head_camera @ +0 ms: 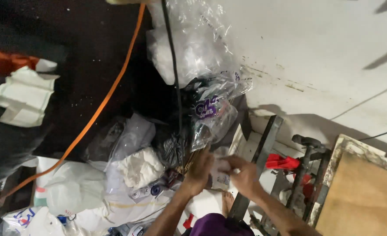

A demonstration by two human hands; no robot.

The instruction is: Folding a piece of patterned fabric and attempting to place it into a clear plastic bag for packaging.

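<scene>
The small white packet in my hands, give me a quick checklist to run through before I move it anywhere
1. Both hands on the small white packet: ok, left hand and right hand meet at it.
2. Grip firm: cannot tell, the fingers are blurred.
3. Clear plastic bag free of the hands: cannot tell, its lower end hangs right at the left hand.
4. Black cable out of the way: not ok, it runs down through the bags towards the hands.
5. Orange cable out of the way: ok, it lies off to the left.
6. Metal frame clear of the right hand: not ok, it stands right beside it.
</scene>
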